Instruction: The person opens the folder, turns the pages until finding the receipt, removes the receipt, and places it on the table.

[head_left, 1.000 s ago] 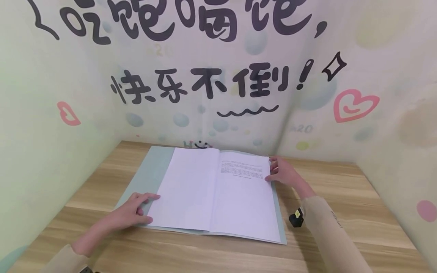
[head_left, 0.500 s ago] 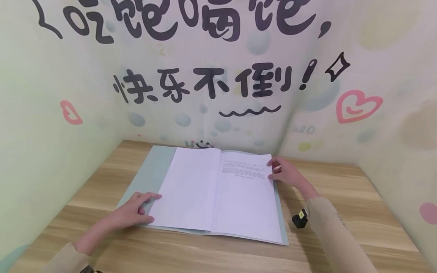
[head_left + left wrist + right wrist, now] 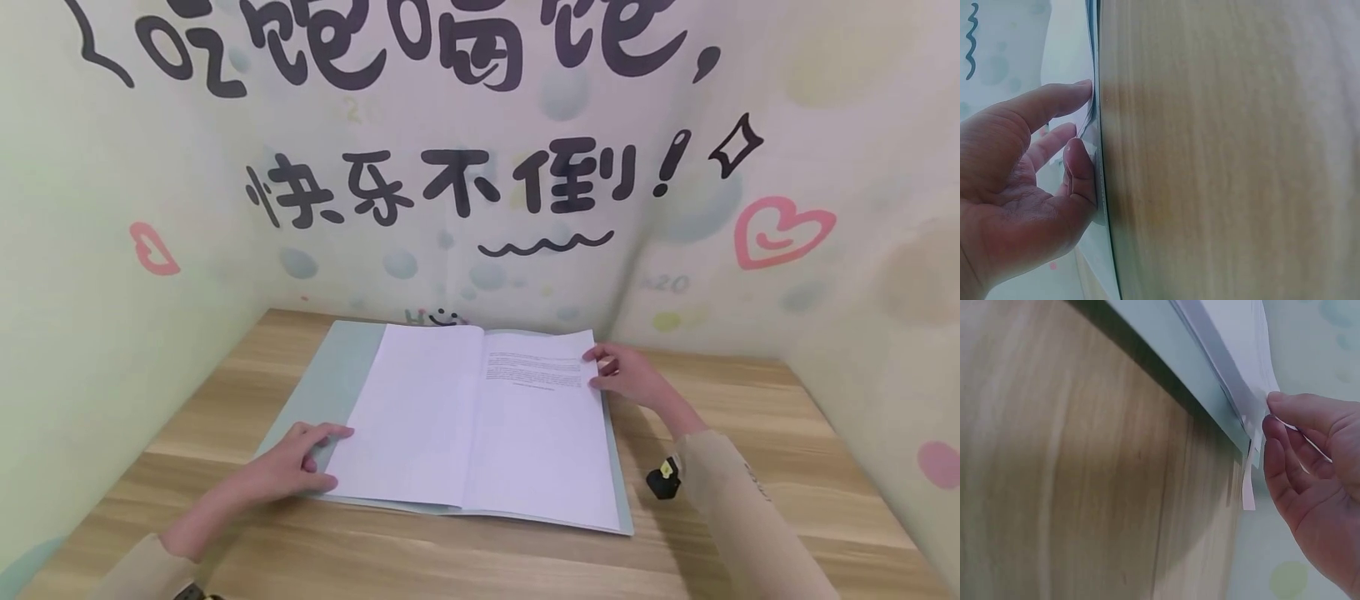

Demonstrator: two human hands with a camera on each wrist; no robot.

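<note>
Basically, a light blue folder [image 3: 336, 358] is laid spread on the wooden desk [image 3: 450, 562], with white pages inside. The hands are kept well apart. The left page [image 3: 408, 417] is touched near its lower outer edge by the left hand [image 3: 287, 467], thumb and forefinger spread, nothing gripped. The right page [image 3: 540, 454], printed with a small block of text [image 3: 534, 369] near the top, is pinched at its upper outer edge by the right hand [image 3: 632, 379]; its top corner is slightly raised. Large black lettering [image 3: 442, 187] is shown on the wall [image 3: 337, 275] behind.
</note>
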